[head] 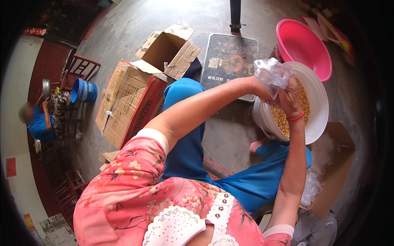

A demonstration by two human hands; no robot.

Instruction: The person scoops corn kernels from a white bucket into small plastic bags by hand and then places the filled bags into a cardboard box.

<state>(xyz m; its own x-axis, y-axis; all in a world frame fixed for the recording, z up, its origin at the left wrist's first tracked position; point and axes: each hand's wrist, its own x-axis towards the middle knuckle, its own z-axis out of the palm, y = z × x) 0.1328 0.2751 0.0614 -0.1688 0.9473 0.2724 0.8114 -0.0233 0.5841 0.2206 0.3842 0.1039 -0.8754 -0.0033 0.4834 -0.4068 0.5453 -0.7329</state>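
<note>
My right hand (pixel 290 97), with a red coiled band at the wrist, grips a crumpled clear plastic bag (pixel 271 71). My left hand (pixel 265 92) meets it at the bag, its fingers mostly hidden by plastic and the other hand. Both hands are above the mouth of a white plastic bucket (pixel 318 118). Yellow grains that look like corn kernels (pixel 280 123) lie inside the bucket. The bucket is tilted towards me and stands by my right knee.
Behind the bucket is a pink plastic basin (pixel 301 43). A printed board (pixel 227 52) lies ahead. Cardboard boxes (pixel 132 98) stand at left; an open carton (pixel 335 166) with clear plastic and a fan (pixel 317 229) are at right. A person (pixel 41 123) sits far left near a blue bucket (pixel 84 90).
</note>
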